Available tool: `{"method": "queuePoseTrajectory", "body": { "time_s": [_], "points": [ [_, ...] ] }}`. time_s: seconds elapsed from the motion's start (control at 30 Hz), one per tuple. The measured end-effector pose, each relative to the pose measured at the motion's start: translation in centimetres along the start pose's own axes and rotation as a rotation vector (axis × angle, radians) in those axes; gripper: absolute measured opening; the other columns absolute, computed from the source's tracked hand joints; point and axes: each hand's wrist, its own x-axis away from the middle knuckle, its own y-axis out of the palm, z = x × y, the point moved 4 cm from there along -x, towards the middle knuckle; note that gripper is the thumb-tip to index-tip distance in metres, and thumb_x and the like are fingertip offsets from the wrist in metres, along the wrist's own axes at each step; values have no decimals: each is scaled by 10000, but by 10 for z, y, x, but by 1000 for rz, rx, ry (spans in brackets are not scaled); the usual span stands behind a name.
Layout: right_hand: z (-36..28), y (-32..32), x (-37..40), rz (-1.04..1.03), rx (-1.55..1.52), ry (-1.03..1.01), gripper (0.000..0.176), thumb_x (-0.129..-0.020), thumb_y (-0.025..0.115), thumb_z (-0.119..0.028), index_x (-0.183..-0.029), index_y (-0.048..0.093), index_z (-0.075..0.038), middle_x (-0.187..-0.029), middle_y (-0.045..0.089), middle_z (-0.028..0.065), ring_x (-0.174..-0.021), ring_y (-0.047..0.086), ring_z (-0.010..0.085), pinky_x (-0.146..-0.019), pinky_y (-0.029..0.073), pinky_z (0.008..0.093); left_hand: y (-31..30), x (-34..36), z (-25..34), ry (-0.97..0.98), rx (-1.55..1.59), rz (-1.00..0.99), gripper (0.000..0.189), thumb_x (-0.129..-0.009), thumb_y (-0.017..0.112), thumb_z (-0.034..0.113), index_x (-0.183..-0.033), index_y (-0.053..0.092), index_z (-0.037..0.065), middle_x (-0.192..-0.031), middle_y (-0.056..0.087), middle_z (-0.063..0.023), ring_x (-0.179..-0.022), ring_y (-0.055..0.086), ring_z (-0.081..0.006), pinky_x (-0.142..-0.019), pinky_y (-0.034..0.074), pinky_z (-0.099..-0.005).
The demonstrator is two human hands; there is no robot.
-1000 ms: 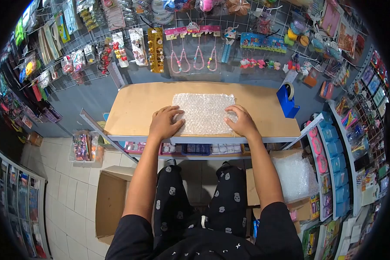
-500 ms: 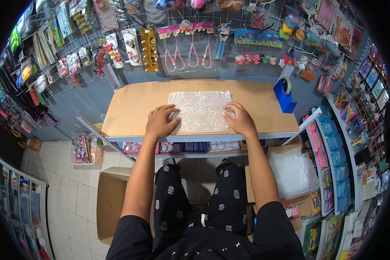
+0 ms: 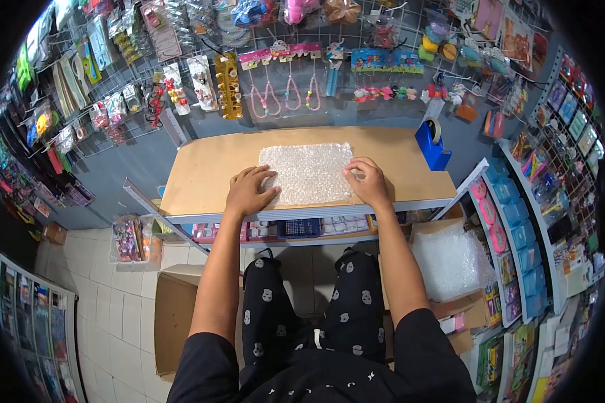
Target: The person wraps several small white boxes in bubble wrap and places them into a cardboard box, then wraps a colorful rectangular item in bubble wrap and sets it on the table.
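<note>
A rectangular sheet of bubble wrap (image 3: 306,173) lies flat on the wooden tabletop (image 3: 208,168), close to the front edge. My left hand (image 3: 249,189) rests on its left edge, palm down with fingers and thumb apart. At the right edge, my right hand (image 3: 368,181) has its fingers curled and the thumb brought toward them, closed on the border of the wrap. Whether anything lies under the wrap cannot be seen.
A blue tape dispenser (image 3: 434,146) stands at the table's right end. More bubble wrap (image 3: 450,262) fills a carton at lower right. An open cardboard box (image 3: 175,322) sits on the floor at left. Packaged trinkets (image 3: 286,80) hang on the wall grid behind.
My right thumb and fingers have drawn closer together at the wrap's right edge. My left hand stays in place on the sheet. The view has shifted slightly.
</note>
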Motion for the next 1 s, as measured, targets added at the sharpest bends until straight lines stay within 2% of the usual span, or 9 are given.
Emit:
{"method": "queuePoseTrajectory", "body": {
  "time_s": [0.13,0.23,0.43,0.6,0.63,0.77,0.87,0.93,1.0],
  "points": [
    [-13,-9,22,-58,-18,-68,253,-839,849,-223,-997,756,-48,-1158,723,123,-1077,708,310,-941,561,379,2,-1,-3,-6,-11,-15,552,-893,704,560,-1350,725,250,-1542,591,-32,-1475,458,-290,-1217,285,-487],
    [-25,-16,37,9,-8,-31,234,-856,835,-219,-994,751,-50,-1121,723,131,-1061,710,315,-920,572,395,3,-1,-3,-6,-14,-10,553,-893,705,566,-1348,726,253,-1543,591,-28,-1474,461,-288,-1215,288,-487],
    [-29,-39,89,334,-193,32,136,-877,799,-106,-952,721,-23,-1026,723,134,-969,722,284,-853,576,366,3,1,-3,13,-17,-2,543,-904,719,529,-1353,721,224,-1532,600,-51,-1464,475,-306,-1211,304,-498],
    [-32,-46,191,193,-175,191,94,-915,775,-97,-904,720,-22,-899,715,84,-828,722,179,-724,557,293,2,0,-2,29,-21,16,535,-912,724,501,-1351,719,197,-1519,610,-70,-1466,477,-320,-1209,318,-502],
    [-27,-45,216,180,-187,224,99,-923,776,-106,-904,728,-22,-876,719,76,-786,714,162,-697,552,285,3,-1,-3,75,-42,48,520,-907,741,475,-1334,729,178,-1506,616,-102,-1423,522,-348,-1184,377,-495],
    [2,-47,317,84,-304,409,99,-933,792,-124,-927,760,-31,-829,736,58,-693,683,113,-645,539,268,8,-5,-13,144,53,74,491,-900,768,415,-1315,737,156,-1485,625,-138,-1358,580,-357,-1137,456,-471],
    [8,-64,374,-17,-184,570,121,-928,787,-163,-927,760,-44,-812,735,59,-676,669,139,-666,542,290,9,-5,-9,86,181,44,436,-916,780,312,-1312,739,132,-1462,641,-158,-1338,604,-337,-1101,498,-424],
    [9,-76,399,-43,-86,633,131,-922,783,-178,-932,764,-48,-819,743,65,-697,690,161,-695,557,305,15,-8,-19,148,106,54,440,-924,781,284,-1325,730,109,-1478,629,-159,-1338,606,-324,-1108,489,-411],
    [20,-77,429,-40,-76,678,118,-913,785,-161,-937,768,-47,-842,759,79,-755,722,165,-724,575,317,16,-9,-18,89,152,20,443,-945,770,265,-1345,716,85,-1490,619,-164,-1355,597,-323,-1122,475,-405]
  ]
}}
